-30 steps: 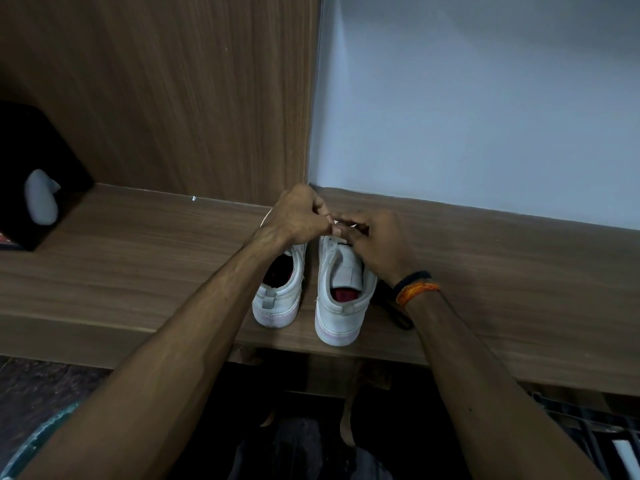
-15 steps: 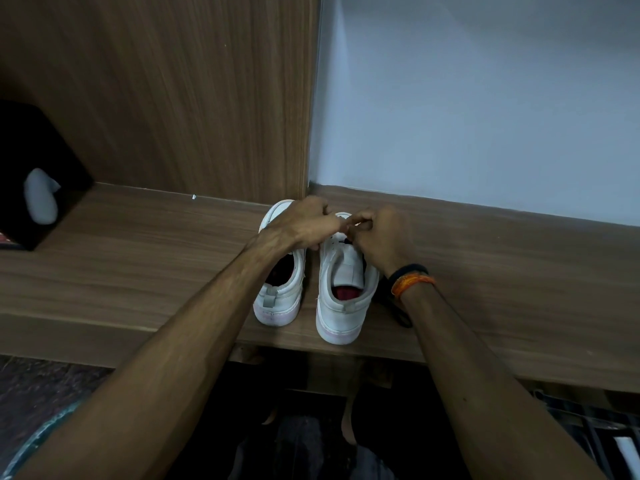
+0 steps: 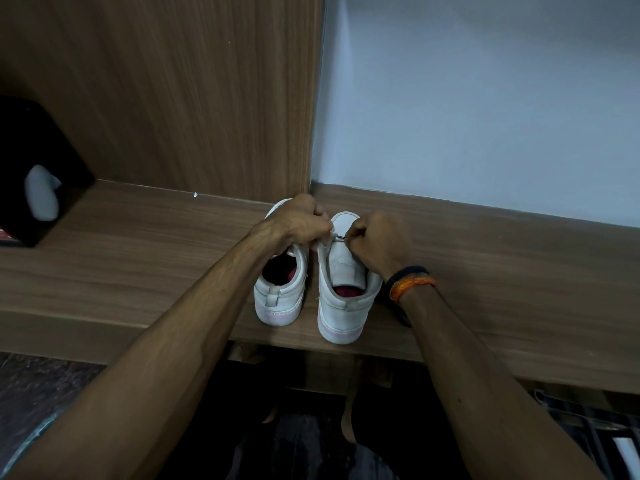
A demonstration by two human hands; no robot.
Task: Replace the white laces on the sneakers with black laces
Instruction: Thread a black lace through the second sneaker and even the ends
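Note:
Two white sneakers stand side by side on a wooden shelf, heels toward me: the left sneaker and the right sneaker. Over the right sneaker's front, my left hand and my right hand each pinch an end of a thin dark lace stretched between them. The right sneaker's tongue is bare, with no lace across it. More black lace lies on the shelf under my right wrist, mostly hidden.
A black box with a pale grey object on it sits at the shelf's far left. A wooden panel and a white wall stand behind. The shelf's front edge runs just below the heels.
Both hands shifted slightly toward the right sneaker's toe and moved apart, drawing a short dark lace taut between them. The sneakers stayed in place.

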